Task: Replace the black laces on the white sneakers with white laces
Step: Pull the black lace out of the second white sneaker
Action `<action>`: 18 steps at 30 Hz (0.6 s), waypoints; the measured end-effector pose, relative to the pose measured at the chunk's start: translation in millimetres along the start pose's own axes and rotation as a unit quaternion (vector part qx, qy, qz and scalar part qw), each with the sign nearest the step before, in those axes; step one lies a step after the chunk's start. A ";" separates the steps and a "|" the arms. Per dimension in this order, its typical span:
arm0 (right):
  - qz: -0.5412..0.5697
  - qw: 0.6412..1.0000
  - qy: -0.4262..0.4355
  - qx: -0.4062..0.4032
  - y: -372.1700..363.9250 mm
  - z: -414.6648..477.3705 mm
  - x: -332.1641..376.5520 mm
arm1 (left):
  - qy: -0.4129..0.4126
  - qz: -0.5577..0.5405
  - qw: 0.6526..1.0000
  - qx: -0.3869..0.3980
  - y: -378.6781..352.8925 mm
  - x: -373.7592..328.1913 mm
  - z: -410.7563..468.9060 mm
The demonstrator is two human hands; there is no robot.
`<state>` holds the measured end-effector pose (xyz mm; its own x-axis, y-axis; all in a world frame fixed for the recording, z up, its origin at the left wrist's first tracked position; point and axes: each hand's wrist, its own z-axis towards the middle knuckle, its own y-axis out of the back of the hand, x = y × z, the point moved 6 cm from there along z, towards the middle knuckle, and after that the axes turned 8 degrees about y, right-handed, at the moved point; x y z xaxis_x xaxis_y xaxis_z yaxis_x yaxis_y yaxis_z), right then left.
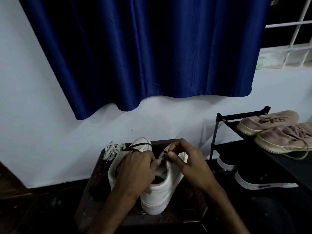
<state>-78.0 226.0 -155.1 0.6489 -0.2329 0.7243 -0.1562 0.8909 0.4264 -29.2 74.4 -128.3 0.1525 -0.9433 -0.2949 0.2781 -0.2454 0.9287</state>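
Observation:
Two white sneakers stand on a small dark table. The near sneaker points away from me, heel toward me. My left hand rests on its left side with fingers at the tongue. My right hand pinches a black lace at the eyelets. The second white sneaker lies behind at the left, with a loose black lace running across it. A bundle of white laces lies at the table's far left corner.
A black shoe rack stands at the right with tan sneakers on top and black shoes with white soles below. A blue curtain hangs on the white wall behind. Dark floor surrounds the table.

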 end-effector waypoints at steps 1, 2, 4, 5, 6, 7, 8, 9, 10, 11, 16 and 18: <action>0.002 1.000 0.010 -0.012 -2.1 -0.6 8.2 | 0.005 -0.013 1.000 -0.010 -1.0 -0.1 -1.2; -0.010 1.000 0.018 -0.005 -7.0 -1.5 13.7 | 0.011 -0.018 0.999 -0.026 -1.0 -0.7 -2.5; -0.099 0.994 0.026 0.025 -17.9 -2.7 14.6 | 0.027 -0.019 0.998 -0.054 -2.0 1.0 -5.8; -0.142 0.989 0.028 0.029 -20.3 -4.1 11.7 | 0.030 -0.028 0.997 -0.064 -3.4 2.5 -7.0; -0.160 0.987 0.022 0.025 -20.2 -5.3 9.3 | 0.030 -0.043 0.996 -0.069 -5.2 4.4 -7.6; -0.167 0.986 0.012 0.021 -19.7 -6.5 7.7 | 0.032 -0.058 0.995 -0.069 -7.3 6.8 -7.4; -0.183 0.983 0.007 0.023 -20.5 -7.6 7.9 | 0.033 -0.070 0.995 -0.066 -9.1 8.7 -7.2; -0.210 0.977 0.010 0.028 -21.8 -8.6 9.8 | 0.034 -0.076 0.995 -0.062 -10.9 9.4 -6.7; -0.245 0.969 0.013 0.035 -23.8 -9.2 10.6 | 0.032 -0.077 0.995 -0.058 -11.8 8.8 -6.1; -0.280 0.959 0.014 0.041 -26.2 -8.7 11.7 | 0.033 -0.081 0.995 -0.056 -11.7 9.1 -5.6; -0.401 0.916 0.014 0.011 -30.3 -2.6 25.3 | 0.044 -0.110 0.992 -0.048 -6.8 12.6 -5.0; -0.424 0.905 0.020 0.018 -33.7 0.0 26.9 | 0.047 -0.122 0.991 -0.036 -6.2 14.4 -4.9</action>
<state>-55.3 189.7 -150.0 0.5728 -0.8126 0.1077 0.3881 0.3845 0.8376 -24.2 63.5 -139.5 0.1592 -0.8321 -0.5312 0.3842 -0.4435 0.8098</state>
